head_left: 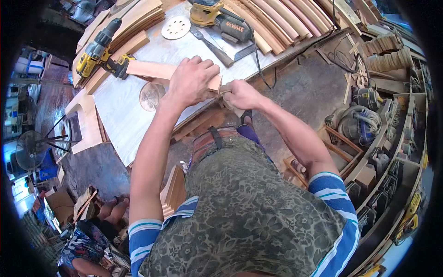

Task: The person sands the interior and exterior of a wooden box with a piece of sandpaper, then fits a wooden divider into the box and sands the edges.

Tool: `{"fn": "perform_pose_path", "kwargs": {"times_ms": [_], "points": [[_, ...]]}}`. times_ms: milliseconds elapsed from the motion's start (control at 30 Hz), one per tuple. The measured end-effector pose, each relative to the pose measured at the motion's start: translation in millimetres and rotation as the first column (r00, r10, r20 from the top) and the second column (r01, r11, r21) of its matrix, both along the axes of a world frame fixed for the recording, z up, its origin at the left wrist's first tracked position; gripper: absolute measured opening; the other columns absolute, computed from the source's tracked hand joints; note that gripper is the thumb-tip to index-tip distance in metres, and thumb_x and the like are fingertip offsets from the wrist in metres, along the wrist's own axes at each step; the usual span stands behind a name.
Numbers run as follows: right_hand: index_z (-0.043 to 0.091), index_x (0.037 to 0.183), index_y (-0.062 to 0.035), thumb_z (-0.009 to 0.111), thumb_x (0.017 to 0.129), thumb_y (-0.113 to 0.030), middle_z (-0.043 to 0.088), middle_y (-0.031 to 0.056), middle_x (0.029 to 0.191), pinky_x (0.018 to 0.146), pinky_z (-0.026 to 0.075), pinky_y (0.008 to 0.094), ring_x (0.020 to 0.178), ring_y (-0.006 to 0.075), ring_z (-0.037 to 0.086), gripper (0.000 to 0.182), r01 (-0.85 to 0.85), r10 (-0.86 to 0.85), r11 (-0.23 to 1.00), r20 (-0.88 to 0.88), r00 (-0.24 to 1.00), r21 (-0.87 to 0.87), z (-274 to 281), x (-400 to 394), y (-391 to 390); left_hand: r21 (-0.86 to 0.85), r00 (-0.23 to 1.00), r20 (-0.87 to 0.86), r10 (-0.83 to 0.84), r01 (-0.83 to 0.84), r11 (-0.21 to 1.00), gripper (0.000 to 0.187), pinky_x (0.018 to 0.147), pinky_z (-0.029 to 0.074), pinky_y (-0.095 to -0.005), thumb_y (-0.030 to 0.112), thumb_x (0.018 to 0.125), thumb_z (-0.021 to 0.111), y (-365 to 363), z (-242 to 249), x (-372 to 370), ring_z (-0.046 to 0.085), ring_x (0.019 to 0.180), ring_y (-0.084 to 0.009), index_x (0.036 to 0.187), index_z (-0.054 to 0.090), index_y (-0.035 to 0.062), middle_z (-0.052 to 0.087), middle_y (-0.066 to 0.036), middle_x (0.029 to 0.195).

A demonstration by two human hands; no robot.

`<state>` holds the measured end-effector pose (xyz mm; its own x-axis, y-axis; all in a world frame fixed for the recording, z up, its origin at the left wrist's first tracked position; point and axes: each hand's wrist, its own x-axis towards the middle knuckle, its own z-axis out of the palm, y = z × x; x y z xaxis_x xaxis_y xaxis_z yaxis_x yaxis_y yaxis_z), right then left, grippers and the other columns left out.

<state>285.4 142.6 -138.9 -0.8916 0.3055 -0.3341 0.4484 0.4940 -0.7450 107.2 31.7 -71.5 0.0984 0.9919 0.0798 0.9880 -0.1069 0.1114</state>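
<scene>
My left hand (193, 82) is closed over a light wooden piece (150, 70) and holds it above the white work table (127, 115). At the near right end of that wood is my right hand (243, 95), its fingers pinched together at the edge. A thin tan bit shows by those fingers, too small and hidden to name. A round sanding disc (152, 97) lies beneath the wooden piece, and another white disc with holes (176, 27) lies farther back.
A yellow drill (98, 50) rests at the table's left. At the back are a DeWalt sander (226, 23), a chisel-like tool (212, 46) and stacked curved wooden strips (277, 21). Shelves (401, 152) stand on the right. Another person (87, 244) sits at lower left.
</scene>
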Motion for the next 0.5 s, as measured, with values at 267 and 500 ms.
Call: {"fn": "perform_pose_path", "kwargs": {"times_ms": [267,500], "points": [[0.071,0.097,-0.0073,0.061,0.086,-0.016,0.067,0.0159,0.095,0.080,0.052,0.0494,0.092,0.0382,0.065,0.018,0.006,0.224,0.699,-0.227,0.948,0.715,-32.7,10.3,-14.4,0.008,0.999,-0.031,0.005,-0.005,1.000,0.055,0.088,0.050,-0.0423,0.039,0.064,0.092,-3.3,-3.9,0.0,0.065,0.104,-0.0265,0.106,0.065,0.0159,0.067,-0.002,0.104],[0.071,0.104,-0.0068,0.055,0.089,-0.018,0.068,0.0245,0.096,0.087,0.054,0.0544,0.097,0.0453,0.067,0.025,-0.008,0.042,0.980,-0.167,0.985,0.199,-25.2,10.7,-15.8,-0.015,1.000,-0.007,-0.025,0.025,1.000,0.058,0.090,0.050,-0.0440,0.039,0.062,0.092,-9.8,-3.6,1.2,0.063,0.102,-0.0275,0.108,0.065,0.0157,0.066,-0.002,0.104]]}}
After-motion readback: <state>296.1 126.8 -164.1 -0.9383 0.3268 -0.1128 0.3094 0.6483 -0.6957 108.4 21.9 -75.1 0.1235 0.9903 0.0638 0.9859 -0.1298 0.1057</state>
